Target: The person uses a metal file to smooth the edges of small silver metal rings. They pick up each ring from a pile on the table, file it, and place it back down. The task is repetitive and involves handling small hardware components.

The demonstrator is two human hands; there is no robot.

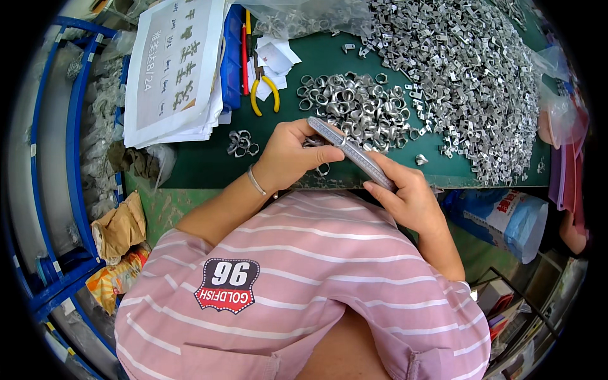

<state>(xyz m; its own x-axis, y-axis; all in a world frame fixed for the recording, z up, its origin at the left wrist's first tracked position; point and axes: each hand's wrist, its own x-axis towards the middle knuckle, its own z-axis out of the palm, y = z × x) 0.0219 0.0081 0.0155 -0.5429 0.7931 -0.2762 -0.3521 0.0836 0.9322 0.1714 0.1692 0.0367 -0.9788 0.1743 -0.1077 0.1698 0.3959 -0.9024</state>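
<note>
Both hands hold a phone (360,159) in a grey case with a sparkly, studded rim, seen nearly edge-on and tilted down to the right. Around its upper left end is my left hand (290,154), thumb on the near side. The lower right end sits between the thumb and fingers of my right hand (410,193). Just beyond the phone, a pile of silver metal rings (358,104) lies on the green table (285,179). A smaller cluster of rings (242,144) rests left of my left hand. A few rings show partly behind that hand.
A large heap of small metal clips (462,82) covers the table's right side. Yellow-handled pliers (263,88), a blue tray (233,60) and stacked papers (174,76) stand at the left. Blue shelving (76,158) rises farther left; a blue bag (500,218) lies below right.
</note>
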